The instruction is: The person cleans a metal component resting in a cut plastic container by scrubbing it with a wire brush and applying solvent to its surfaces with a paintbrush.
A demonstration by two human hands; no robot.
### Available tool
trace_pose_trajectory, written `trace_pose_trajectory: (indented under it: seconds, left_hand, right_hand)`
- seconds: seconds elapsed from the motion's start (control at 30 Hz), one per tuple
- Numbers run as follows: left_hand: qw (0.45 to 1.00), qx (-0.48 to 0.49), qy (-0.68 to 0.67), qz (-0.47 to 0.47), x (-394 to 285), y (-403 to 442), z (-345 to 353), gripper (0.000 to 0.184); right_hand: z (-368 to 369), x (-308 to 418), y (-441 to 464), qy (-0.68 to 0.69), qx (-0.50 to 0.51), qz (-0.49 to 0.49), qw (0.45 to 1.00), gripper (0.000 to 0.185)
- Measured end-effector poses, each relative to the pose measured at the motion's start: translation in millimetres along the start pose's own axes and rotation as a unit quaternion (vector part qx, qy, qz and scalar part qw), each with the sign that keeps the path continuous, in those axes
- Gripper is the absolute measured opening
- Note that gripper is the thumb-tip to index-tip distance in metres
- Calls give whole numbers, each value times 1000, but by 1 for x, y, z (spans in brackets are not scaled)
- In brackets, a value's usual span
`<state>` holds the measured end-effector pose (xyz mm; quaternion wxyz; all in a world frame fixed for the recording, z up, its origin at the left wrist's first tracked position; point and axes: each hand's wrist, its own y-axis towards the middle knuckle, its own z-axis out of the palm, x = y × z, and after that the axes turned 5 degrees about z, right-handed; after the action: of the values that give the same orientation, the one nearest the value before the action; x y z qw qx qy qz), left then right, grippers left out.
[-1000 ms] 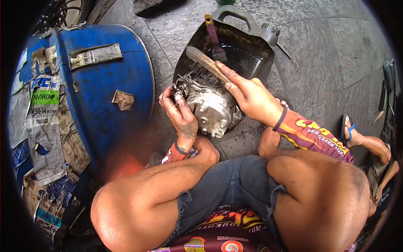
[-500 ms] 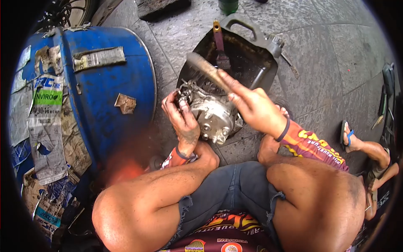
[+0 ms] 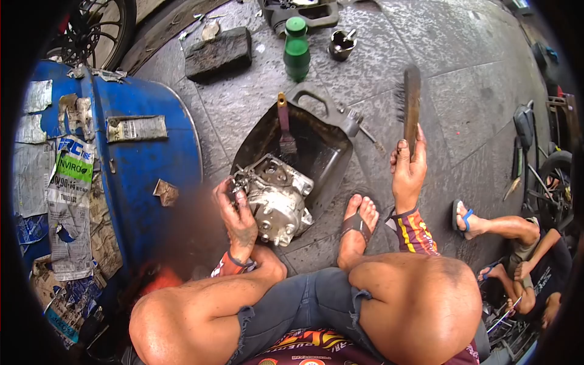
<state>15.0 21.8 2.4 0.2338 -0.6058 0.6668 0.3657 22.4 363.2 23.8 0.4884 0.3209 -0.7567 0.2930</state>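
1. Our R hand (image 3: 409, 173), fingers wrapped round the handle, lifts a wooden brush (image 3: 412, 97) off to the side, well apart from the metal.
2. Our L hand (image 3: 237, 219), approx. at the part's left corner, pinches the grimy engine part (image 3: 283, 207) btwn thumb and fingers, by the near edge of a cut-open jerrycan (image 3: 331, 161); what it rests on, we can't tell.
3. Step in hand, we judge: scrubbing, w/ bristles clear of the work.
4. Next stroke calls for bristles down on metal, L bracing.
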Motion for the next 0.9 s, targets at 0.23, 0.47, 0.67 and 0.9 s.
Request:
trace_pose_trajectory:
  seconds: [0.23,0.47,0.67,0.9]
  left_hand:
    - [998,22,-47,-21,-11,4,-2,59]
    - [999,43,34,0,-2,-1,-10,76]
    - [998,51,38,0,-2,0,-11,82]
    - [998,43,24,35,4,-1,-4,76]
  right_hand:
    - [-12,-65,42,-266,15,-137,954,62]
    - [-2,-76,83,-428,102,-261,859,58]
    - [19,6,12,-167,88,-249,950,35]
    - [120,16,-5,-243,259,-261,898,41]
